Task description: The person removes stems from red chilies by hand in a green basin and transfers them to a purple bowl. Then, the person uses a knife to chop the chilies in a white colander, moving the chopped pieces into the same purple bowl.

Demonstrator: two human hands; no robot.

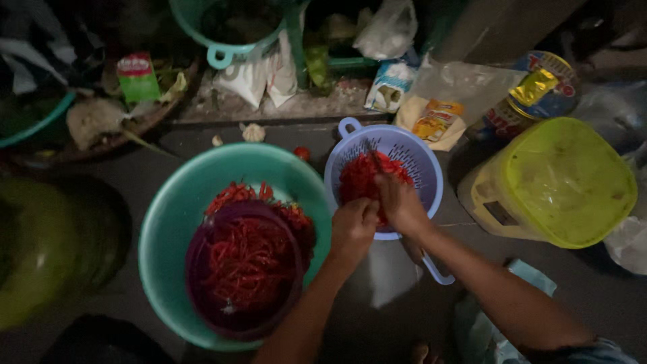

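The big teal basin (168, 222) is sitting just left of the blue colander (418, 168), holding a dark purple bowl (202, 296) heaped with red chillies (249, 259), probably so both are staying in easy reach. Right of the colander a yellow lidded bucket (559, 182) is lying tilted. Over the colander's near rim, the left hand (354, 226) is curling shut and the right hand (401, 202) is pinching closed, both working on a red chilli (360, 178) from the pile inside
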